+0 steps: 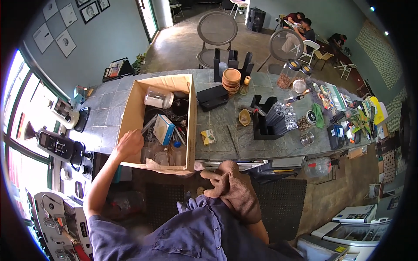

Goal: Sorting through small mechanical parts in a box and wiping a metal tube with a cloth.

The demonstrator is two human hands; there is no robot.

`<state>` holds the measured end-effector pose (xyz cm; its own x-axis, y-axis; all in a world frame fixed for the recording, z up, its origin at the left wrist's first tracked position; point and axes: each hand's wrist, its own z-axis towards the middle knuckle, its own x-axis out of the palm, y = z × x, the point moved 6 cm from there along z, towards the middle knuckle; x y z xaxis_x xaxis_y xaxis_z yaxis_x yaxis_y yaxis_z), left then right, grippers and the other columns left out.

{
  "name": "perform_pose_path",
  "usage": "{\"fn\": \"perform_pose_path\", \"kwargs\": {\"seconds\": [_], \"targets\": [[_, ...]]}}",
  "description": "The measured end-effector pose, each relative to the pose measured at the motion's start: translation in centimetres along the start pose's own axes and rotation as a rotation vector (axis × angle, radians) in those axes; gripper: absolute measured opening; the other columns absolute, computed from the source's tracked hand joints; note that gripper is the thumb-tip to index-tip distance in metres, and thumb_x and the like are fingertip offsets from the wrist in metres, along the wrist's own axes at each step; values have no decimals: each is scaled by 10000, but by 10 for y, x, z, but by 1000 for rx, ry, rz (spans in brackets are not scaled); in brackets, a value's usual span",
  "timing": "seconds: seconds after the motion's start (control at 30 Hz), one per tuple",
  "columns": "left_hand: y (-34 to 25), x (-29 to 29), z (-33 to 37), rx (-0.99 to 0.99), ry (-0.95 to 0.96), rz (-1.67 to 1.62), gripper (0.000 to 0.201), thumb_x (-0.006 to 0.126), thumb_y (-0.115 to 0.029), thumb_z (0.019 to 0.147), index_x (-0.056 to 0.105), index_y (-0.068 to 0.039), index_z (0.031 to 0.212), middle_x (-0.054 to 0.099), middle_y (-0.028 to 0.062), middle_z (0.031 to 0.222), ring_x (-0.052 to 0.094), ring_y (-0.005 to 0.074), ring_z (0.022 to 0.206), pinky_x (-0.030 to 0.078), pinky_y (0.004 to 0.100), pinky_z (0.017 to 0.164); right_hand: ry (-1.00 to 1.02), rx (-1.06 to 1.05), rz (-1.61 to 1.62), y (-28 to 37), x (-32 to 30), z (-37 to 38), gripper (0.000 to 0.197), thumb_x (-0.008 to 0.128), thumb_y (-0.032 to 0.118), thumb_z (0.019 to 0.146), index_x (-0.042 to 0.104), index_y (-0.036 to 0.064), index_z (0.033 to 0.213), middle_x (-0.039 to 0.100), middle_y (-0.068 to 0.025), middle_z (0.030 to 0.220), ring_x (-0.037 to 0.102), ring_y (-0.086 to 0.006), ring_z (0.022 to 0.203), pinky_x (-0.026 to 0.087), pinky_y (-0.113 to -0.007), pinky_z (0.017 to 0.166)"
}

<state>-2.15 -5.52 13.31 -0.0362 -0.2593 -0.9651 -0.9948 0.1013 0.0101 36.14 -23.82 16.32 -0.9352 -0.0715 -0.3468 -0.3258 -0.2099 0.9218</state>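
Grey stone tiles cover the long counter, and on its near left end sits an open cardboard box crowded with a clear plastic jar, a blue-and-white carton, dark cables and small clear cups. To its right lie a black case, a stack of brown bowls and a black holder. The left hand reaches over the box's near left wall, fingers curled down inside; whether it grips anything I cannot tell. The right hand hangs loosely open near the counter's edge, with a brown cloth draped over it. Rummaging here would likely go best slowly, lifting loose pieces aside so the cables do not snag.
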Motion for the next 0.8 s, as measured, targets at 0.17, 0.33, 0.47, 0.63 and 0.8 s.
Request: {"fn": "perform_pose_path", "kwargs": {"seconds": [0.17, 0.33, 0.47, 0.63, 0.8], "targets": [[-64, -14, -18, 21, 208, -876, 236, 477, -156, 1082, 486, 78, 1112, 727, 251, 869, 762, 315, 688, 619, 441, 514, 63, 13, -76, 1, 8, 9, 279, 813, 21, 811, 708, 277, 847, 665, 8, 1054, 689, -176, 931, 602, -302, 774], [-58, 29, 12, 1, 299, -1021, 286, 469, -135, 1075, 567, 131, 1115, 745, 237, 900, 766, 311, 694, 666, 411, 553, 131, -147, -296, 8, 18, 16, 310, 806, 8, 803, 782, 284, 942, 642, -70, 1026, 691, -218, 961, 597, -365, 837], [-69, 22, 16, 6, 246, -1035, 334, 564, -225, 1074, 678, 89, 1071, 766, 195, 925, 775, 265, 769, 658, 369, 634, 169, 39, -453, -18, 24, 17, 286, 848, 158, 775, 796, 269, 1033, 635, -67, 1021, 672, -241, 949, 595, -369, 831], [-69, 13, 12, 40, 143, -1023, 377, 606, -318, 1066, 721, 40, 1086, 774, 141, 923, 758, 218, 791, 590, 363, 631, 250, 63, -784, 1, 25, 16, 463, 881, 326, 689, 726, 194, 1105, 633, -73, 1008, 619, -229, 1041, 609, -368, 804], [-62, 0, 18, 113, 16, -697, 405, 617, -329, 1059, 736, 50, 981, 738, 177, 853, 696, 220, 692, 521, 405, 620, 213, 153, -956, 27, 20, 21, 688, 894, 317, 656, 633, 121, 1262, 645, -91, 968, 585, -235, 1115, 622, -360, 761]]}}
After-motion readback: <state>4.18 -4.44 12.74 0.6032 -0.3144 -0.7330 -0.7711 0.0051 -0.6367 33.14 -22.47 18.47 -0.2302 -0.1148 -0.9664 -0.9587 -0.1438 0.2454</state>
